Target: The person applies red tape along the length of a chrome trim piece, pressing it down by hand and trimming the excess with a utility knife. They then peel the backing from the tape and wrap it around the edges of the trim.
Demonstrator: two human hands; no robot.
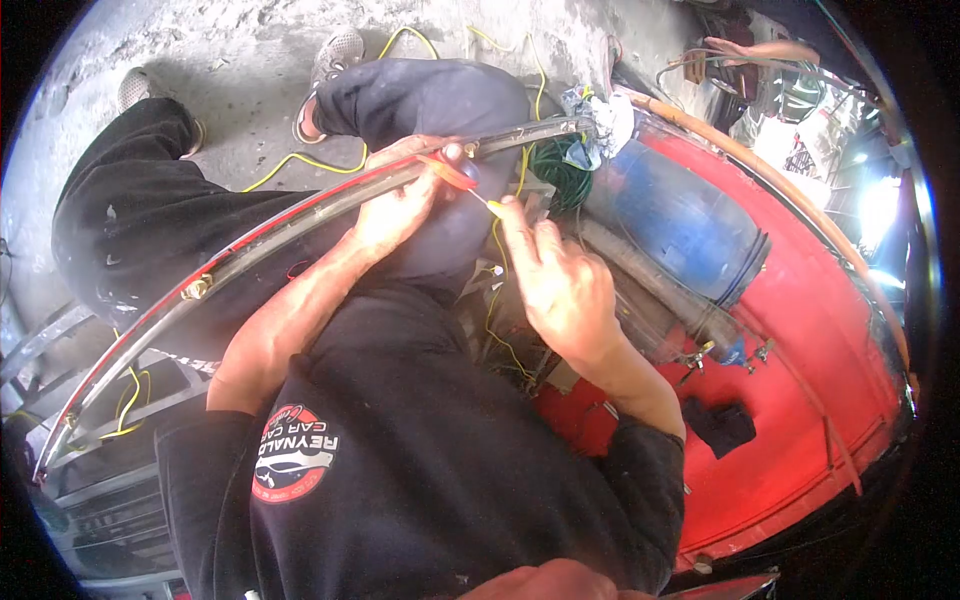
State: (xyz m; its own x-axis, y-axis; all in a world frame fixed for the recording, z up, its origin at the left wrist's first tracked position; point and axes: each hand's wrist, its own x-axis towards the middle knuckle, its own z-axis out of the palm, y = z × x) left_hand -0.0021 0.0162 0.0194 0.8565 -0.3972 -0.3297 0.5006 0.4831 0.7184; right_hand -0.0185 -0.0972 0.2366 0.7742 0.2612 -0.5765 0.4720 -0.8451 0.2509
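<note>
A long curved metal strip (305, 212) with a red edge crosses in front of me above my lap. My left hand (400, 205) is closed around it near its upper end, with the thumb on top. By that thumb, an orange-red band (448, 173) loops over the strip. My right hand (565, 285) is closed on a slim tool with a yellow part (495, 208) at the fingertips. Its thin shaft points at the band; the rest is hidden in my fist. A brass-coloured fitting (197, 287) sits lower down the strip.
To my right, a blue drum (675, 220) lies on a red curved panel (820, 360), near a coil of green cord (558, 175). A black cloth (718, 425) rests on the panel. Yellow cord (310, 163) runs over the concrete floor (245, 60). Metal frame bars (60, 335) stand at left.
</note>
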